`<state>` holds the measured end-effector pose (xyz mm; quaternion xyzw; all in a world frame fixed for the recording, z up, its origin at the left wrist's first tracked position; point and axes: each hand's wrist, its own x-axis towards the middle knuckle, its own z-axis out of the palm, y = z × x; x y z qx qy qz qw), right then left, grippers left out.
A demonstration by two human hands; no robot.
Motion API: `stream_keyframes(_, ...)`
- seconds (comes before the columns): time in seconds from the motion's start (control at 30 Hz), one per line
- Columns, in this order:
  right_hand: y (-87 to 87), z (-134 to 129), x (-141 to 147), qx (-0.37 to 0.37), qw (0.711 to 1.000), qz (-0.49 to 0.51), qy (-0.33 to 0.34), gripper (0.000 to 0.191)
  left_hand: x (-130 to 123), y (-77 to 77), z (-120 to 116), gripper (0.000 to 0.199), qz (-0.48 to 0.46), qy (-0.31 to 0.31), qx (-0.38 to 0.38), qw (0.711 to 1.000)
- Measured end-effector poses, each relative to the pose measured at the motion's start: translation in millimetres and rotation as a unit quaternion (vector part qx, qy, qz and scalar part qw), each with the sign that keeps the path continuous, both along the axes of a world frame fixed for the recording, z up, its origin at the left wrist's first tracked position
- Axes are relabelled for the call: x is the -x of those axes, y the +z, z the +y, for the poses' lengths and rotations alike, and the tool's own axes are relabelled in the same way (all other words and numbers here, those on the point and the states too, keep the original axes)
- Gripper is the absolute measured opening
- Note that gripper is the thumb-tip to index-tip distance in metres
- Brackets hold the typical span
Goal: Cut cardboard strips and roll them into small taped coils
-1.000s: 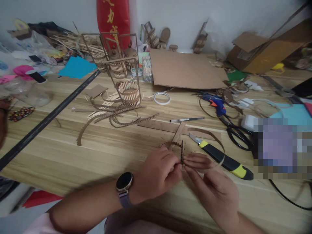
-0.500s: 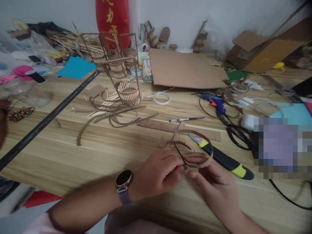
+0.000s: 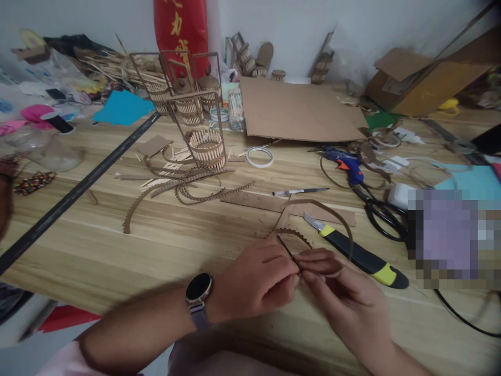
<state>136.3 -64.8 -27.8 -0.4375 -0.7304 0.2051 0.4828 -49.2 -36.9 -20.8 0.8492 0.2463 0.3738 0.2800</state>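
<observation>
Smooth strip [image 3: 346, 223] and toothed strip [image 3: 298, 234], probably cardboard, curved above the table [image 3: 164, 261]

Single view, from a camera worn on the head, facing forward and steeply down over the desk [image 3: 164, 261]. Both hands, the left [image 3: 262, 277] and the right [image 3: 348, 297], lie close, at the near edge; the wall [image 3: 282, 31] closes the far side. No second view shares the scene.
</observation>
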Motion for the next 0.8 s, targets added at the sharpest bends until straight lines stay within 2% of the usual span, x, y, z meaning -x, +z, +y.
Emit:
stream_keyframes(0.1, -0.9, -1.6, 1.3, -0.071, 0.994, -0.065, -0.046, 0.010, -1.8, 0.1, -1.1, 0.025, 0.012, 0.012, 0.021, 1.000)
stream_keyframes(0.2, 0.5, -0.5, 2.3, -0.129, 0.986, -0.098, -0.045, 0.011, -3.8, -1.5, -2.4, 0.039, 0.041, 0.041, 0.042, 0.997)
stream_keyframes(0.3, 2.1, 0.2, 2.4, -0.150, 0.980, -0.122, -0.044, 0.011, -4.0, -3.3, -3.6, 0.045, 0.076, 0.053, 0.049, 0.995)
stream_keyframes(0.53, 3.5, -2.7, 3.7, -0.130, 0.985, -0.107, -0.038, 0.013, -1.4, 0.1, -4.2, 0.035, 0.087, 0.031, 0.010, 0.996)
stream_keyframes(0.8, 0.0, -8.5, 4.6, -0.087, 0.993, -0.067, -0.036, 0.015, -1.6, 1.5, -1.2, 0.027, 0.034, 0.014, -0.037, 0.999)
